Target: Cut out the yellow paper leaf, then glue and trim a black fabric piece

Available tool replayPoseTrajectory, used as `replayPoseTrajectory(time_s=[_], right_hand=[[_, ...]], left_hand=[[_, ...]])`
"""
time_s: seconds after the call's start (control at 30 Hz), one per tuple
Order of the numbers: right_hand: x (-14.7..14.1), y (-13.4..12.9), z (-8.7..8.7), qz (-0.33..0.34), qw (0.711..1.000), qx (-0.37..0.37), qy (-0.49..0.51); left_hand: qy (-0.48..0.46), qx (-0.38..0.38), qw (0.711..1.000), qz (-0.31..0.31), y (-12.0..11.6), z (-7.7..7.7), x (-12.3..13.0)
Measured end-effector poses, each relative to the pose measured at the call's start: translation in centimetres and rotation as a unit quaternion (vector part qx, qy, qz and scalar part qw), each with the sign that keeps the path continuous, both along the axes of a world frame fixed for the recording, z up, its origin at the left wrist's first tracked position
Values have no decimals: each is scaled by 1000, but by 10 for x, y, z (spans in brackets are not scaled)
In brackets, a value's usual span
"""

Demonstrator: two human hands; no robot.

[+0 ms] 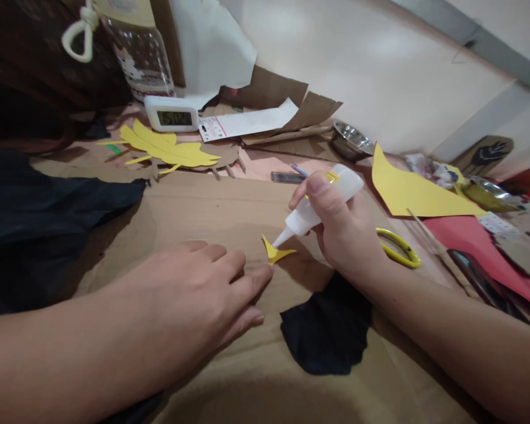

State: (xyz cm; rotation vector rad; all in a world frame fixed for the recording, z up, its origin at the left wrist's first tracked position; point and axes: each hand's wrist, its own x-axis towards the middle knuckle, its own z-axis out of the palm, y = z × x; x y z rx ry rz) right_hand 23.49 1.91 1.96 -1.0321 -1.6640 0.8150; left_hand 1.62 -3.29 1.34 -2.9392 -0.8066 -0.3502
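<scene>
My right hand (340,218) is closed around a white glue bottle (307,209), tilted with its nozzle down. The nozzle tip meets a small yellow paper piece (274,254) with pointed ends, lying on the cardboard (194,206). My left hand (216,277) rests flat on the cardboard, its index fingertip touching the lower edge of the yellow piece. The left fingers are stretched out and the thumb lies below them. Beneath my right wrist lies a scrap of black cloth or paper (327,330), partly covered by the forearm.
Yellow leaf-shaped paper cutouts (163,147) lie at the back left, near a white digital clock (172,115) and a clear bottle (139,56). Black sheet material (62,218) spreads at left. On the right are yellow-handled scissors (400,250), yellow paper (415,191), red paper (477,247) and a metal bowl (351,140).
</scene>
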Motion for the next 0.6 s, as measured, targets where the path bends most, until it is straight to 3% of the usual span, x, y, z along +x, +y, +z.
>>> replayPoseTrajectory(time_s=[0.23, 0.6], right_hand=[[-4, -11, 11, 67, 991, 3, -112], [-4, -10, 10, 84, 987, -15, -133]], left_hand=[[4, 11, 1000, 3, -2, -2, 0], [-14, 27, 999, -20, 1, -2, -1]])
